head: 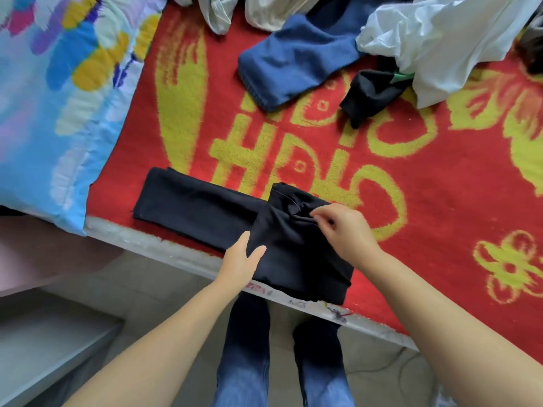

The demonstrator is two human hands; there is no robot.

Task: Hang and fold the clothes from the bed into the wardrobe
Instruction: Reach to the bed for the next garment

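A red blanket (pixel 440 183) with yellow figures covered the bed, and loose clothes, a blue garment (pixel 293 60) and a white one (pixel 446 39) among them, were heaped along the top of the frame. Near the bed's edge at lower centre lay the black trousers (pixel 211 210), their long axis running from the folded end at centre-left down to the bunched part at centre-right. The right hand (pixel 343 230) pinched a gather of that bunched part; the left hand (pixel 241 259) rested flat, fingers straight, on its near side. The unfolded length stretched leftward, nearer the left hand, so the next fold probably belonged to it
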